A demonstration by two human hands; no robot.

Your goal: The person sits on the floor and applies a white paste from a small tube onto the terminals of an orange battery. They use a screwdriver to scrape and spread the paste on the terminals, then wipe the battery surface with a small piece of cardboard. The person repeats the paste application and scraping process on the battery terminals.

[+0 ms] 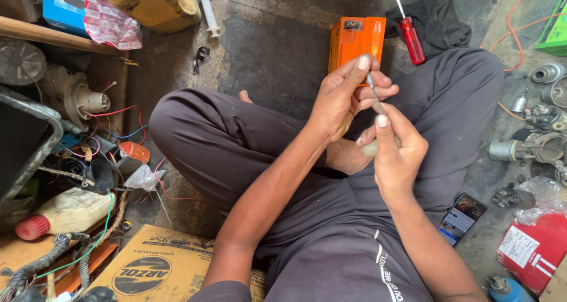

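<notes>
Head view: screwdriver (374, 95) shaft near-upright, tip up.

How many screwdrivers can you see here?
2. A red-handled screwdriver lies on the floor beside the orange battery. A second screwdriver is held between the left hand and right hand. Others may be hidden in the clutter.

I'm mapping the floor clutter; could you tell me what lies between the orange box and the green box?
In the head view, a red-handled screwdriver and dark cloth lie between the orange box and green box.
</notes>
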